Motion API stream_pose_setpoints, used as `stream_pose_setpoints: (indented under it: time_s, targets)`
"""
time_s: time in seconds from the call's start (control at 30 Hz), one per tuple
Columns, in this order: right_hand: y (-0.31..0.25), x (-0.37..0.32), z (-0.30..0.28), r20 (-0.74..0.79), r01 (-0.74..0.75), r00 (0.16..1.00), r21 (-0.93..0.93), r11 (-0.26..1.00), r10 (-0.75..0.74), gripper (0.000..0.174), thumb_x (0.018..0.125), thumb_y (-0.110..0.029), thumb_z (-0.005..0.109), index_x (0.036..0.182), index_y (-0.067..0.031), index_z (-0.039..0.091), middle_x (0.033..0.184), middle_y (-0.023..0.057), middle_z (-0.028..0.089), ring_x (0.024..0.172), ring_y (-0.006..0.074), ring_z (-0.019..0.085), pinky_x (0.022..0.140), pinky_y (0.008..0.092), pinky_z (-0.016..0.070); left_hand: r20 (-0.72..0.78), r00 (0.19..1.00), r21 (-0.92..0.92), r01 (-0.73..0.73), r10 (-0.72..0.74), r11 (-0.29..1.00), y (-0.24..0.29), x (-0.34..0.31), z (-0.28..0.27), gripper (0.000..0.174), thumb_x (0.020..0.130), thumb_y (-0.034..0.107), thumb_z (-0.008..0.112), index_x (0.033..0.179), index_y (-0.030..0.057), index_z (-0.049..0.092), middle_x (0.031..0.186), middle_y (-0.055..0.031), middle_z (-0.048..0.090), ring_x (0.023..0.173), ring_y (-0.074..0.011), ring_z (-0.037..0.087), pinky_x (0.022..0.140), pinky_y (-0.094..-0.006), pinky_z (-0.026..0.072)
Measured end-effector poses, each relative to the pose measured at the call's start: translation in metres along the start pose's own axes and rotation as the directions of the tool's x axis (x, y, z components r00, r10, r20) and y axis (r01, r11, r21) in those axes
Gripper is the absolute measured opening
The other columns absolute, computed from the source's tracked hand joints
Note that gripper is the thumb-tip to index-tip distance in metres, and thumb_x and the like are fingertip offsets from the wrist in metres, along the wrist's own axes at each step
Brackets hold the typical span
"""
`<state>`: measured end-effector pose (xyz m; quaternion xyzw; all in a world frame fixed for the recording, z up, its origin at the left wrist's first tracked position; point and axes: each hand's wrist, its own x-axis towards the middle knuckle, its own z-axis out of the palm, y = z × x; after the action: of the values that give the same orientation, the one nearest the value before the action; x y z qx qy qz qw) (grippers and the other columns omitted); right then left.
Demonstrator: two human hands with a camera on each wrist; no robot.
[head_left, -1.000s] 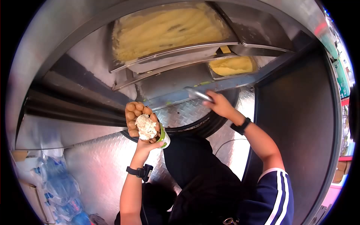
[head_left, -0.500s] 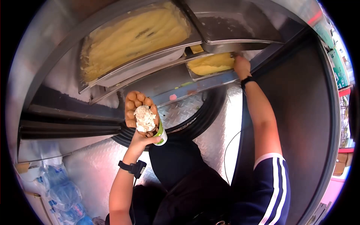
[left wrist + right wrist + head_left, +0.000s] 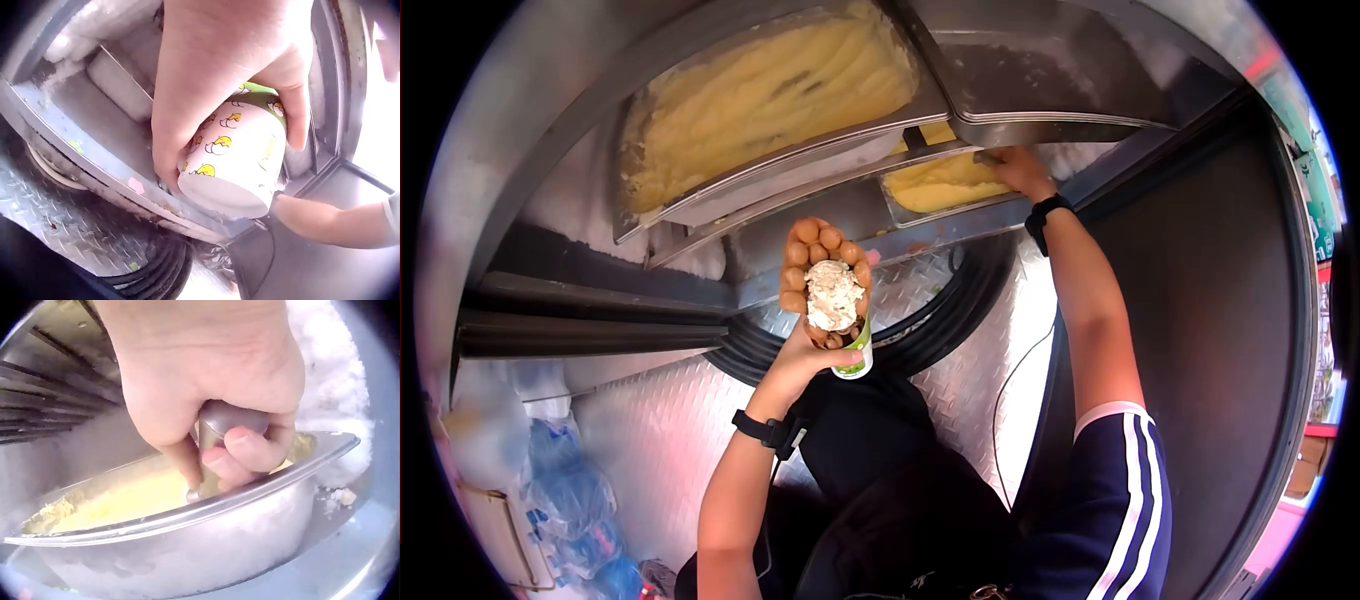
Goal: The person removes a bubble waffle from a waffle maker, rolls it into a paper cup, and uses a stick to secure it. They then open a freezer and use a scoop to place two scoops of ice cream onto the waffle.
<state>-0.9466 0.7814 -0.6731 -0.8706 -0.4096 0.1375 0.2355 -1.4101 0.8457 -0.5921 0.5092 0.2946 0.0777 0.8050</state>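
My left hand grips a green and white paper cup that holds a bubbly brown waffle with a pale scoop of ice cream on it. In the left wrist view the cup shows its white base and small chick prints, with the hand curled round it. My right hand grips a metal scoop handle over a small metal tub of yellow ice cream. The scoop's far end is hidden behind the tub's rim.
A large pan of yellow ice cream and a dark metal lid lie above the small tub. Frost lines the freezer walls. Black coiled hose rests on the tread-plate floor, and wrapped blue bottles stand at lower left.
My right hand has moved up with the scoop to the small tub, then slightly left over the yellow ice cream. The left hand still holds the cup, now further right in view.
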Motion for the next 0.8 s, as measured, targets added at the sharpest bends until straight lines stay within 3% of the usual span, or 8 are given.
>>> stream_pose_setpoints:
  time_s: [0.07,0.17,0.27,0.4,0.47,0.6,0.67,0.8]
  targets:
    - [-0.005,0.001,0.013,0.014,0.093,0.996,-0.001,0.996,-0.093,0.033,0.085,-0.036,0.061,0.107,-0.0124,0.071,0.077,0.0107,0.069,0.066,0.0213,0.065,0.061,0.0346,0.0481,0.000,1.000,0.003,-0.009,0.009,1.000,0.002,-0.003,-0.002,0.075,0.065,-0.003,0.077,0.132,0.0018,0.043,0.123,-0.0049,0.055,0.116,-0.0181,0.051,0.101,-0.0320,0.0370]
    - [-0.020,-0.001,0.021,0.058,0.064,0.996,0.027,0.998,-0.066,0.029,0.083,-0.029,0.062,0.103,-0.0105,0.072,0.069,0.0087,0.067,0.056,0.0171,0.061,0.050,0.0334,0.0444,-0.001,1.000,0.049,0.018,-0.018,0.999,0.002,-0.006,-0.008,0.081,0.064,0.002,0.079,0.134,0.0013,0.038,0.123,-0.0044,0.053,0.116,-0.0169,0.050,0.102,-0.0313,0.0360]
    - [-0.034,-0.004,0.024,0.081,0.089,0.992,0.035,0.995,-0.092,0.027,0.080,-0.023,0.064,0.101,-0.0084,0.071,0.065,0.0082,0.064,0.054,0.0151,0.059,0.047,0.0337,0.0429,-0.009,1.000,0.036,0.017,-0.017,0.999,0.001,-0.004,-0.014,0.082,0.064,0.001,0.079,0.134,0.0012,0.038,0.123,-0.0046,0.053,0.115,-0.0172,0.050,0.101,-0.0311,0.0367]
    - [-0.054,-0.015,0.025,0.075,0.034,0.996,0.109,0.993,-0.042,0.027,0.076,-0.019,0.066,0.100,-0.0072,0.070,0.067,0.0086,0.064,0.055,0.0153,0.059,0.049,0.0329,0.0448,-0.058,0.998,0.011,-0.015,0.016,1.000,-0.002,-0.006,-0.022,0.079,0.064,-0.001,0.078,0.133,0.0015,0.039,0.120,-0.0050,0.056,0.111,-0.0165,0.052,0.097,-0.0305,0.0390]
    - [-0.058,-0.016,0.029,0.151,0.063,0.985,0.133,0.989,-0.083,0.023,0.072,-0.016,0.063,0.091,-0.0043,0.066,0.084,0.0166,0.067,0.082,0.0308,0.065,0.075,0.0376,0.0486,-0.069,0.997,0.012,-0.021,0.021,1.000,-0.001,-0.011,-0.028,0.078,0.064,-0.002,0.078,0.132,0.0014,0.040,0.119,-0.0046,0.056,0.110,-0.0159,0.053,0.097,-0.0299,0.0393]
    - [-0.067,-0.015,0.041,0.113,0.098,0.987,0.128,0.987,-0.112,0.024,0.070,-0.014,0.062,0.092,-0.0046,0.066,0.085,0.0162,0.068,0.083,0.0322,0.065,0.076,0.0382,0.0486,-0.115,0.992,0.022,-0.048,0.051,0.999,0.000,-0.028,-0.043,0.073,0.064,-0.002,0.078,0.129,0.0018,0.045,0.114,-0.0031,0.059,0.105,-0.0136,0.055,0.094,-0.0280,0.0403]
    - [-0.072,-0.017,0.044,0.088,0.078,0.992,0.103,0.992,-0.087,0.034,0.072,-0.017,0.070,0.104,-0.0054,0.067,0.082,0.0157,0.067,0.063,0.0234,0.065,0.064,0.0335,0.0510,-0.134,0.990,0.038,-0.037,0.042,0.999,-0.001,-0.034,-0.055,0.071,0.064,-0.001,0.078,0.127,0.0024,0.047,0.113,-0.0025,0.059,0.105,-0.0133,0.055,0.093,-0.0278,0.0405]
    - [-0.076,-0.014,0.059,-0.004,0.185,0.983,-0.001,0.983,-0.185,0.031,0.072,-0.017,0.070,0.100,-0.0038,0.067,0.078,0.0160,0.067,0.063,0.0256,0.065,0.064,0.0355,0.0509,-0.163,0.984,0.011,-0.065,0.066,0.998,-0.004,-0.039,-0.073,0.071,0.064,-0.002,0.077,0.127,0.0022,0.046,0.114,-0.0032,0.058,0.106,-0.0144,0.054,0.095,-0.0287,0.0403]
